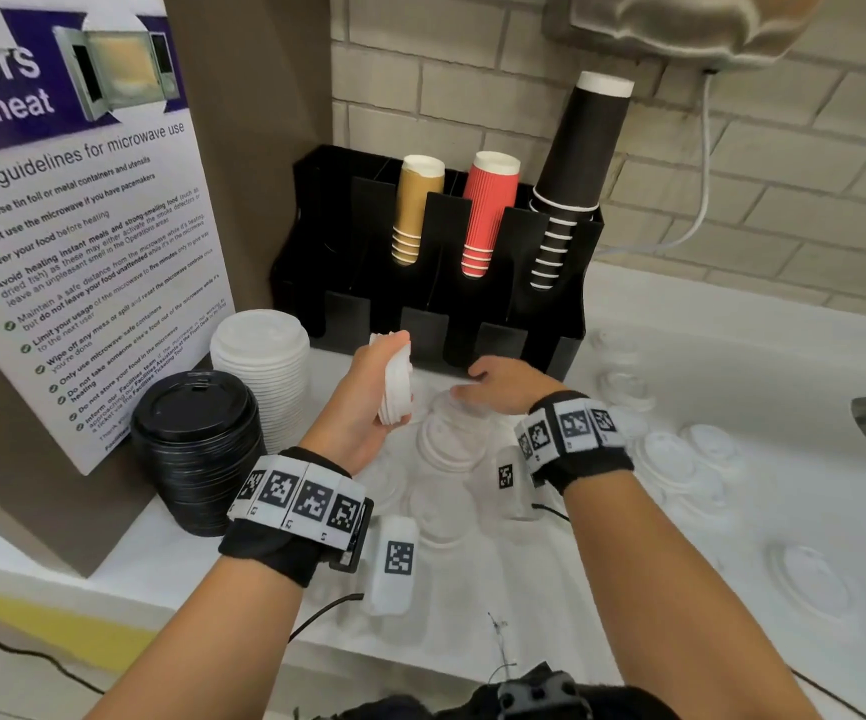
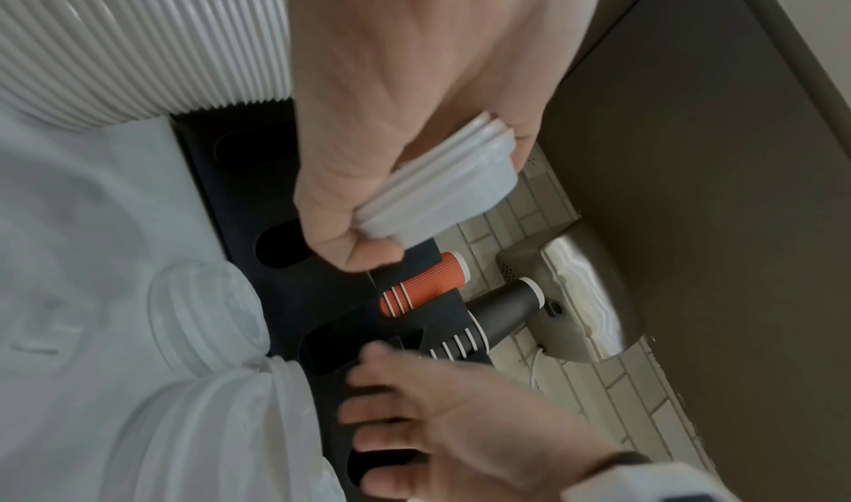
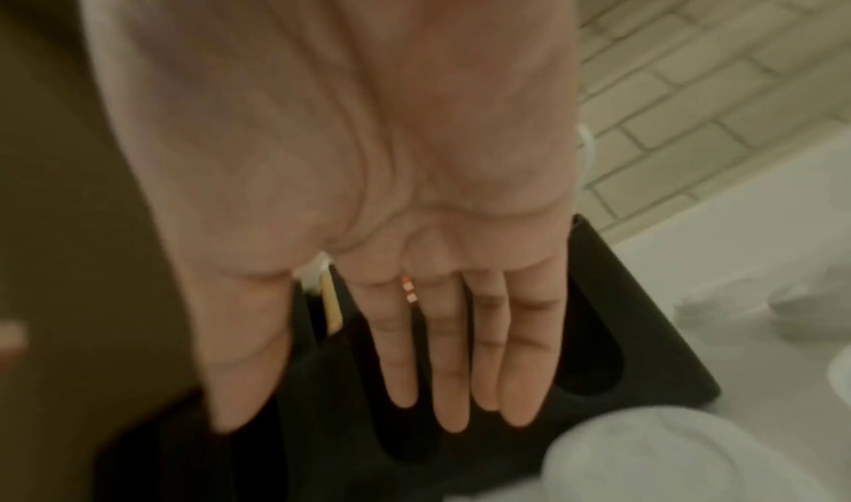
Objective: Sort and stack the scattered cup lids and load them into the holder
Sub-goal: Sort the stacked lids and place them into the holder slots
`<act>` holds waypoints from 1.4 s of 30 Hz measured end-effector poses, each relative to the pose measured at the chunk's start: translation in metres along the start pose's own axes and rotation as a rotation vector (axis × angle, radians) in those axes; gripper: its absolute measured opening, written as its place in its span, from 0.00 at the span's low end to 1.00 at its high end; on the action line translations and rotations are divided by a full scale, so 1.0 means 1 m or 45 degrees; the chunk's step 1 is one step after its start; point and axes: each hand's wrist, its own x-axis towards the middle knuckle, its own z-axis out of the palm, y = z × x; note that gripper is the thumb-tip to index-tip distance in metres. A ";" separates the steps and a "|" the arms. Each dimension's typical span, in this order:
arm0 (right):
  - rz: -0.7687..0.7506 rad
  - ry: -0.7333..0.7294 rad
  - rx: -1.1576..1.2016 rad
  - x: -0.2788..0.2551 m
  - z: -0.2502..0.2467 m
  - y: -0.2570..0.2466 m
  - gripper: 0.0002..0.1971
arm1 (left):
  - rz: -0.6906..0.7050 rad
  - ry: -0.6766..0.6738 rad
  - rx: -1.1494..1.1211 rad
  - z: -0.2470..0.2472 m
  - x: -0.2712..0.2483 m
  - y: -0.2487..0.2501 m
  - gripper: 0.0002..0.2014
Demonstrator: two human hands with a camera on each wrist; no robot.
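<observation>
Your left hand (image 1: 368, 392) grips a small white lid stack (image 1: 394, 379) on edge, fingers curled round it, above the counter (image 1: 680, 356). Your right hand (image 1: 503, 384) is flat, fingers straight, over a short lid pile (image 1: 454, 433). Loose lids (image 1: 680, 459) lie scattered to the right. Tall black lids (image 1: 197, 449) and white lids (image 1: 262, 371) stand left. Behind sits the holder (image 1: 436, 283) with cups (image 1: 488, 210).

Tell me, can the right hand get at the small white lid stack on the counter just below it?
Probably yes: the right hand hovers open over the white lid stack, with nothing between them.
</observation>
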 end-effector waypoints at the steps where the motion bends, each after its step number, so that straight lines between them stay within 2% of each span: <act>1: 0.020 -0.056 -0.069 0.004 0.004 0.000 0.33 | 0.017 -0.008 0.024 0.000 0.001 -0.001 0.18; 4: 0.047 -0.137 -0.131 0.011 0.012 -0.002 0.37 | 0.033 -0.031 0.053 -0.001 0.003 -0.004 0.17; 7: 0.049 -0.173 -0.183 0.015 0.013 -0.001 0.33 | 0.004 0.005 0.015 -0.002 0.005 -0.004 0.15; 9: 0.053 -0.158 -0.113 0.013 0.007 0.001 0.32 | -0.016 0.041 -0.003 -0.004 0.005 -0.005 0.16; 12: -0.003 -0.035 0.370 0.002 -0.003 0.001 0.28 | -0.006 0.039 -0.010 -0.005 0.007 -0.005 0.13; 15: -0.241 -0.011 1.024 -0.024 -0.003 -0.010 0.19 | 0.065 -0.010 -0.015 -0.003 0.008 -0.007 0.10; 17: -0.396 -0.020 1.183 -0.040 0.003 -0.018 0.16 | 0.095 -0.067 -0.008 -0.002 0.008 -0.007 0.11; 22: -0.499 0.108 1.151 -0.058 0.016 -0.029 0.20 | 0.107 -0.173 0.000 0.001 0.007 -0.004 0.13; 31: -0.536 0.182 1.199 -0.059 0.019 -0.034 0.21 | 0.145 -0.203 0.099 0.006 0.005 -0.001 0.16; 36: -0.560 0.173 1.224 -0.057 0.021 -0.036 0.21 | 0.120 -0.174 0.075 0.007 0.006 -0.001 0.18; 40: -0.605 0.126 1.170 -0.048 0.020 -0.041 0.19 | 0.124 -0.058 0.098 0.005 0.007 0.003 0.13; 42: -0.524 0.156 1.062 -0.037 0.016 -0.040 0.16 | 0.170 0.018 0.116 0.001 0.009 0.009 0.10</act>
